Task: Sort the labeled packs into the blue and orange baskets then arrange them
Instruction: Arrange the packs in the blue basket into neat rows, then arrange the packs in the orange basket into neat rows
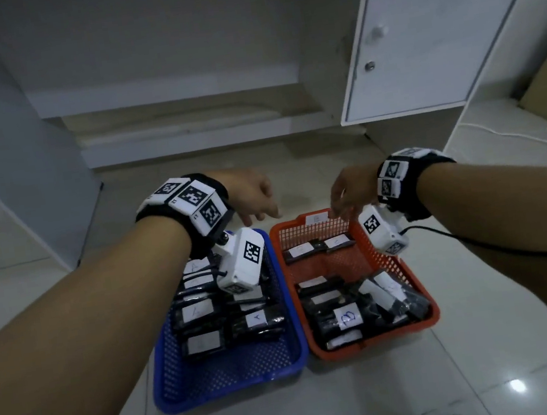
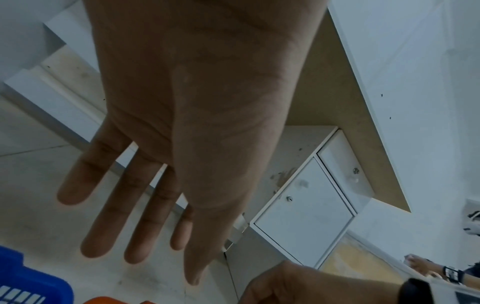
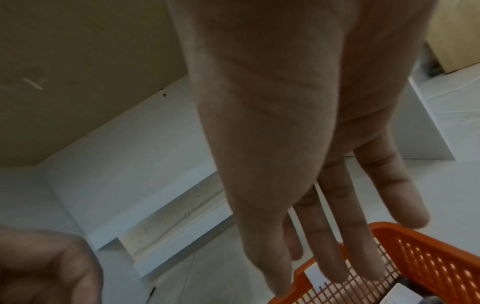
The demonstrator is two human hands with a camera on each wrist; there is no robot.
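Both forearms reach forward over the two baskets on the tiled floor [image 1: 459, 339]. The left hand [image 1: 251, 192] hangs above the far end of the blue basket [image 1: 233, 378], palm down, and the left wrist view shows its fingers [image 2: 101, 224] straight and slightly spread, holding nothing. The right hand [image 1: 350, 189] is out over the far rim of the orange basket [image 1: 425, 319]; in the right wrist view its fingers [image 3: 335, 246] point straight down beside that rim, loose and empty. Whether the fingertips touch the mesh, I cannot tell.

Each wrist wears a black band with white marker-printed blocks and a white camera box slung under it.

Down in the blue basket, black packs [image 1: 195, 313] with white labels lie in rough rows, one label reading A [image 1: 257, 318]. The orange basket, just beside it on the right, holds more black packs: two flat against the far wall, a looser heap at the near end, with one label marked B [image 1: 348, 316]. A small white tag sits on the orange basket's far rim.

Around them, a white cabinet [image 1: 435, 43] with a small round knob stands back right, a pale step or plinth runs along the wall behind, and a white cable [image 1: 515, 134] trails over the floor at far right. A black cord runs off the right wrist.
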